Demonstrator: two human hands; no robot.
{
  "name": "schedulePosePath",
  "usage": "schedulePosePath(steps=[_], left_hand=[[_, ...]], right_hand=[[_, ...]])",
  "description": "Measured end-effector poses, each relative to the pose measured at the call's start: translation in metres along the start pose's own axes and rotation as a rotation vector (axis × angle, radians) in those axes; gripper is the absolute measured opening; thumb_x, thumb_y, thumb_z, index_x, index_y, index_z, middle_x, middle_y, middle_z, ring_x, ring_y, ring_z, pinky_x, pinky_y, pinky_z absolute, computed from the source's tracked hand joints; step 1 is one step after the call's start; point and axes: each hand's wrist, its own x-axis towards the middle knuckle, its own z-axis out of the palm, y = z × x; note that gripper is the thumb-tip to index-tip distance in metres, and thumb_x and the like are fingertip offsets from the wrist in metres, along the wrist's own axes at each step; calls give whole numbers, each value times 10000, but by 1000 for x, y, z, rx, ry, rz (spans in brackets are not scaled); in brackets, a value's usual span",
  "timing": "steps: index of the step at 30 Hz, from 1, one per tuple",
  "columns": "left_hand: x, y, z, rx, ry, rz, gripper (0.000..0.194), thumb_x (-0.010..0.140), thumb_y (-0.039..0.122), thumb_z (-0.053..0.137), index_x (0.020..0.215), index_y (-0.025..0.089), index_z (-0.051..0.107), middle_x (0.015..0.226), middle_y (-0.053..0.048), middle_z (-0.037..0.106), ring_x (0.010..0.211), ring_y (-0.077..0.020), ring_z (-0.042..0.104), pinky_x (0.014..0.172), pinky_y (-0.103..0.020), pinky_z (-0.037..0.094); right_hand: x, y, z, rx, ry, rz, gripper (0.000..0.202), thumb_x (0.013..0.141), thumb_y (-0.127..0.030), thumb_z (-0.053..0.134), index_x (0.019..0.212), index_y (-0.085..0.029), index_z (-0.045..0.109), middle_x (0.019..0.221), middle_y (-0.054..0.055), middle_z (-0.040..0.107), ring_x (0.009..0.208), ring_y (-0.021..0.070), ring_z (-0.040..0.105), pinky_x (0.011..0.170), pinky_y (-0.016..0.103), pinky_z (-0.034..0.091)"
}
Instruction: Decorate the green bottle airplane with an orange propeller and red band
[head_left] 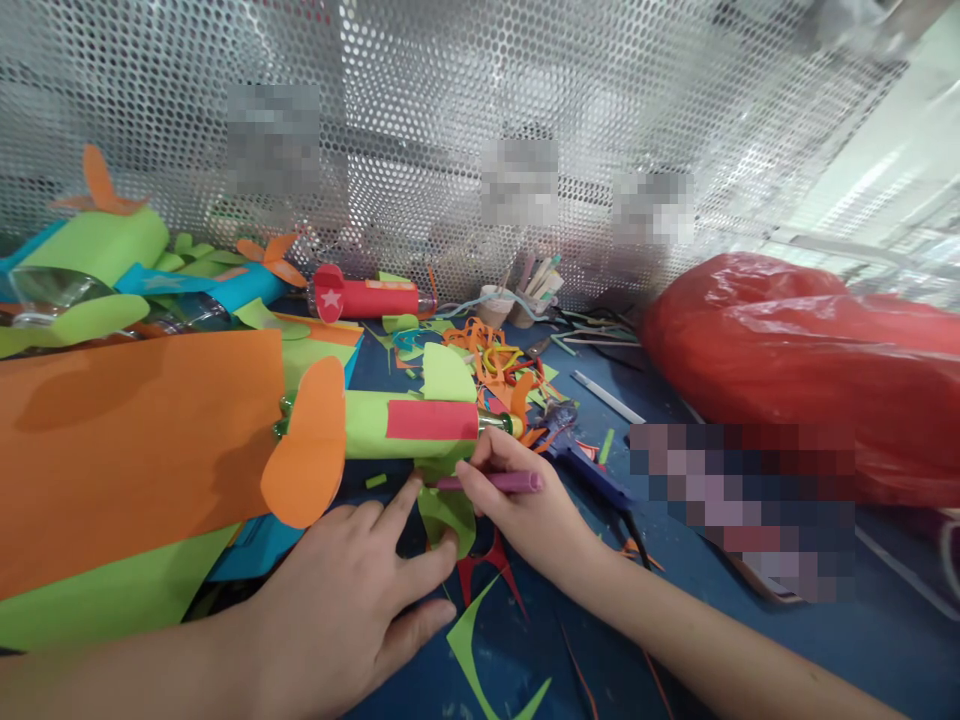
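A bottle wrapped in green paper (364,425) lies across the middle, with a red paper panel (433,420), an orange rounded piece (306,445) at its left end and a green fin (448,373) on top. My right hand (525,500) grips a purple marker (517,482) just below the red panel, its tip pointing left. Below the bottle is a curved green paper piece (448,520). My left hand (367,580) lies palm down with fingers spread, its fingertips touching that green piece.
Orange sheets (135,450) cover the left. Decorated bottles, including a red one (375,299), lie behind. Paper scraps (491,350), cups of markers (538,295) and a blue glue gun (589,465) sit beyond my hands. A red plastic bag (795,370) fills the right.
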Motion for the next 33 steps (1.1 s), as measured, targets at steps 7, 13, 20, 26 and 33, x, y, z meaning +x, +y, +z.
schedulePosePath(steps=[7, 13, 20, 26, 33], left_hand=[[1, 0, 2, 14, 12, -5, 344, 963, 427, 412, 1242, 323, 584, 1379, -233, 507, 863, -306, 681, 685, -491, 564], [1, 0, 3, 11, 13, 0, 353, 957, 427, 426, 1261, 323, 572, 1380, -225, 511, 868, -299, 680, 686, -481, 567], [0, 0, 3, -5, 16, 0, 358, 961, 424, 416, 1265, 321, 577, 1392, -227, 495, 874, -304, 676, 688, -477, 562], [0, 0, 2, -9, 10, -5, 362, 966, 422, 408, 1262, 313, 586, 1392, -218, 494, 871, -304, 673, 691, -467, 557], [0, 0, 1, 0, 16, -8, 361, 960, 428, 423, 1261, 316, 586, 1389, -202, 505, 866, -299, 675, 680, -462, 564]], right_hand=[[2, -1, -1, 76, 55, 63, 224, 857, -290, 548, 687, -222, 420, 557, -74, 449, 506, 95, 411, 510, 226, 343], [4, -3, -4, 128, 69, 137, 215, 847, -288, 542, 684, -223, 420, 511, -78, 468, 479, 97, 448, 501, 228, 344], [3, 1, 0, 159, 28, 116, 215, 840, -291, 562, 687, -221, 427, 541, -80, 466, 471, 84, 409, 478, 224, 316], [2, 3, 1, 142, 15, 111, 215, 836, -302, 574, 693, -216, 439, 537, -77, 473, 475, 85, 401, 482, 222, 317], [2, 0, -4, 167, 125, 129, 243, 853, -320, 559, 677, -219, 424, 507, -73, 475, 475, 94, 419, 502, 235, 329]])
